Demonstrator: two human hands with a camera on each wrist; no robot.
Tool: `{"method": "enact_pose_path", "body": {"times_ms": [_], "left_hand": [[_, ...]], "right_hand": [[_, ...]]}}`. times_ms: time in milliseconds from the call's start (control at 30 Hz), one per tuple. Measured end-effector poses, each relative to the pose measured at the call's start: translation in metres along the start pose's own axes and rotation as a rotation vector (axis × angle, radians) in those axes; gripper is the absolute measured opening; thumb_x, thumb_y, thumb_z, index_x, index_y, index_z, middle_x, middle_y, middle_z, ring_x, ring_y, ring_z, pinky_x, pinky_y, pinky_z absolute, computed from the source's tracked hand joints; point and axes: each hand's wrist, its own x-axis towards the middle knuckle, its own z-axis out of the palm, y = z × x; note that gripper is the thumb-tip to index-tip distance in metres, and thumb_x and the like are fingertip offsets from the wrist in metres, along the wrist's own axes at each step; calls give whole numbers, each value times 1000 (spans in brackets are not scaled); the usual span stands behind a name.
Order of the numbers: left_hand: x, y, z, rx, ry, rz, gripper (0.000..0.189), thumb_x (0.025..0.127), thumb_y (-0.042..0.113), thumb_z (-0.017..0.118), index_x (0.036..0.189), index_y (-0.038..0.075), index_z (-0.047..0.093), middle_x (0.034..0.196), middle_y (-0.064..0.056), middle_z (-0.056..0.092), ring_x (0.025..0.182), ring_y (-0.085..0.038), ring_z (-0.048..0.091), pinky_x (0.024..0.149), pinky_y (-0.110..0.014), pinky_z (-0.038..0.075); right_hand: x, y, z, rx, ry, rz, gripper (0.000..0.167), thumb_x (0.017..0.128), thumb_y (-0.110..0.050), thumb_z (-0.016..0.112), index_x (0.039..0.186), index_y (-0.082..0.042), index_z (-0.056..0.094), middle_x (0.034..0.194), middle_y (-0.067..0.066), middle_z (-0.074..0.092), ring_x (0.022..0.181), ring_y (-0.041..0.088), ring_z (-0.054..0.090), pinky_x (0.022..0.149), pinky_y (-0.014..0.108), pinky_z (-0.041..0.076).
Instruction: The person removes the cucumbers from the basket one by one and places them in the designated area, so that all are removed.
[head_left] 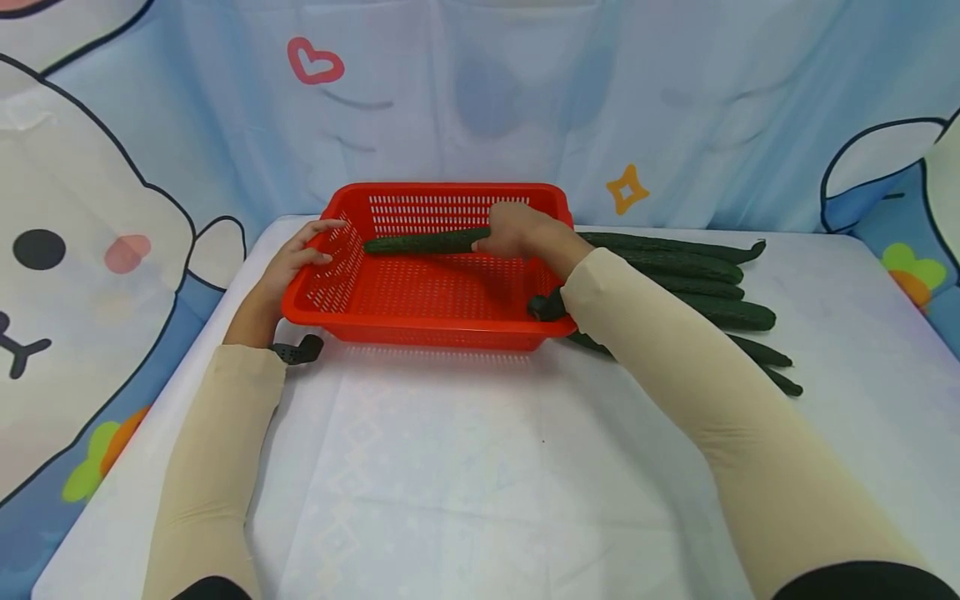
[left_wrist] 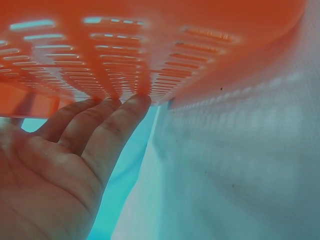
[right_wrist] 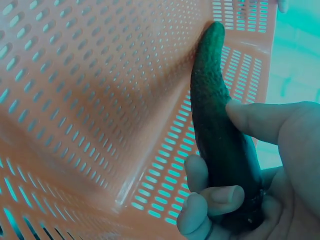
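Observation:
My right hand [head_left: 513, 232] grips a long dark green cucumber [head_left: 427, 242] over the inside of the red plastic basket [head_left: 431, 330]. In the right wrist view, thumb and curled fingers wrap the cucumber [right_wrist: 215, 115] near one end, while its other end points towards the basket's end wall. At the basket's left end, my left hand [head_left: 300, 250] holds the rim. The left wrist view shows its fingers [left_wrist: 107, 130] against the slotted outer wall, with the thumb mostly hidden. Several more cucumbers [head_left: 731, 314] lie on the table right of the basket, partly hidden beneath my right forearm.
A white cloth covers the table [head_left: 450, 467]. Behind it hangs a light blue printed curtain [head_left: 450, 108]. Small black wrist cameras [head_left: 300, 349] sit at both wrists, the right one close to the basket's front right corner.

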Motion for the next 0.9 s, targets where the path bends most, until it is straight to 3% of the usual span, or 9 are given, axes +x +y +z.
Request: {"method": "enact_pose_path", "body": {"times_ms": [100,233,400,700,900], "left_hand": [[-1,0,1,-9,8,-12,52,96,0,45,141,27,45,154,-10,31,125,-29,50,88,-31,58],[-1,0,3,-12,7,-12,52,96,1,45,142,26,44,154,-10,31,125,-30,50,88,-31,58],[-2,1,4,2,3,-13,54,96,1,47,144,25,42,154,-10,32,127,-31,48,89,-31,58],[-2,1,4,-12,-1,-3,53,96,1,45,144,23,42,154,-10,31,127,-31,47,89,-31,58],[-1,0,4,-15,-5,-6,53,96,1,45,144,23,42,155,-10,30,129,-31,46,89,-31,58]], "right_hand": [[-1,-1,0,-11,-3,-1,39,96,-37,60,117,-4,58,87,7,58,69,19,60,70,31,57],[-3,-2,-1,-49,-9,-19,35,97,-37,58,110,-4,61,80,6,55,66,18,59,67,29,54],[-3,-1,-1,-59,-2,-28,37,97,-36,57,116,-4,60,81,6,52,68,17,53,63,26,47],[-2,0,-1,-70,86,-70,33,98,-36,57,103,-4,64,62,3,44,53,13,41,54,24,40],[-9,0,-3,-86,135,-93,39,100,-36,54,118,-1,54,75,8,51,59,17,47,58,27,42]]}}
